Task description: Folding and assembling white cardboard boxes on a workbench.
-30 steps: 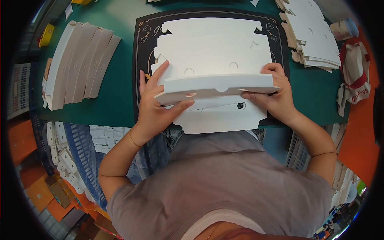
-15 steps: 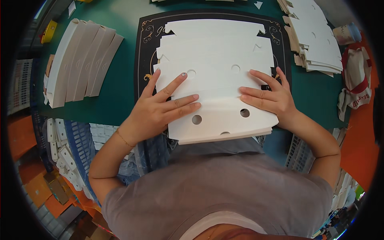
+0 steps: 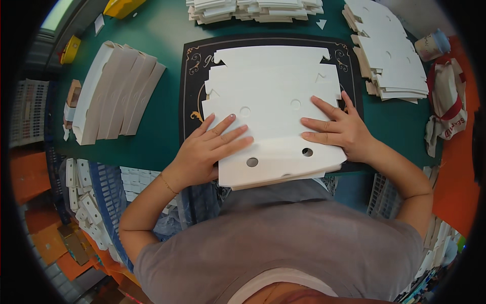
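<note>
White die-cut cardboard sheet (image 3: 273, 126), one on top, lies flat on a black mat with gold scrollwork (image 3: 188, 96), near edge hanging over the table's front rim. Four round holes in it: two punched through near the front, two further back. More white sheets sit staggered under it; exact count cannot be told. One green table (image 3: 167, 142) carries everything.

Left hand (image 3: 205, 152) is pressed flat on the sheet's left part, fingers spread, holding nothing. Right hand (image 3: 344, 131) is flat on the right part, fingers out straight toward the middle, also gripping nothing. Two hands, both palms down.

Left of the mat: one fanned row of folded pale cartons (image 3: 114, 96), about five, overlapping. Far edge: one low stack of white blanks (image 3: 253, 9). Right of the mat: one slanted pile of white blanks (image 3: 390, 61) with holes. Beyond that, one white bag with red band (image 3: 448, 101) on the orange surface, and one paper cup (image 3: 430, 44). Two yellow objects (image 3: 121, 6) at the far left corner. Small white die-cut pieces (image 3: 83, 197) lie below the table's left edge, uncounted.
</note>
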`<state>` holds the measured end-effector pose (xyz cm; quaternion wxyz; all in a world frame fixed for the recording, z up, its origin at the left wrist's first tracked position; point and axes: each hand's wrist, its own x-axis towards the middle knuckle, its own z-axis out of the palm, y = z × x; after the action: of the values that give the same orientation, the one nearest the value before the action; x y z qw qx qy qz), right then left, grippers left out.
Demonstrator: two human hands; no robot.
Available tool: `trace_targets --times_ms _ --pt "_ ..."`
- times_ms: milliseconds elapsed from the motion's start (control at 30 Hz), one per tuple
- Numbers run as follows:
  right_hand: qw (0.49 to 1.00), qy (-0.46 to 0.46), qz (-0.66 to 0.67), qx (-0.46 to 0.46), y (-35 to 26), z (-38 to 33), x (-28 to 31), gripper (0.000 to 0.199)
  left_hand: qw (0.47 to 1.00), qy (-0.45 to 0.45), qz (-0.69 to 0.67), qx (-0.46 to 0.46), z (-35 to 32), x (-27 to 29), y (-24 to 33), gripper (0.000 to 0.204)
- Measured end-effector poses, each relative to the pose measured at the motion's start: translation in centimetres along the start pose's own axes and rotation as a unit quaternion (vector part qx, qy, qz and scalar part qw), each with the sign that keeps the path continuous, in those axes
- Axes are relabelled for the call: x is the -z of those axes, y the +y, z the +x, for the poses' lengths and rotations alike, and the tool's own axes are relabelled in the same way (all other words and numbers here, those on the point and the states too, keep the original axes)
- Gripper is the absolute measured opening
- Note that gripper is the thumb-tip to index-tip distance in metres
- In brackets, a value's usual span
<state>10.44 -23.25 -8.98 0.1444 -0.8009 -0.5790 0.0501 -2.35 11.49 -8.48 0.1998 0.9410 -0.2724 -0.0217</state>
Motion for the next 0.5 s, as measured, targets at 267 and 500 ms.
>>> trace_targets --times_ms 267,500 --pt "0.996 0.06 0.06 0.025 -2.6 -2.4 -0.3 0.043 0.992 0.123 0.02 0.002 -2.2 -0.9 2.1 0.035" --pt "0.97 0.162 0.123 -0.132 -2.5 -1.9 -0.2 0.038 0.93 0.293 -0.134 0.179 -1.8 -3.2 3.0 0.027"
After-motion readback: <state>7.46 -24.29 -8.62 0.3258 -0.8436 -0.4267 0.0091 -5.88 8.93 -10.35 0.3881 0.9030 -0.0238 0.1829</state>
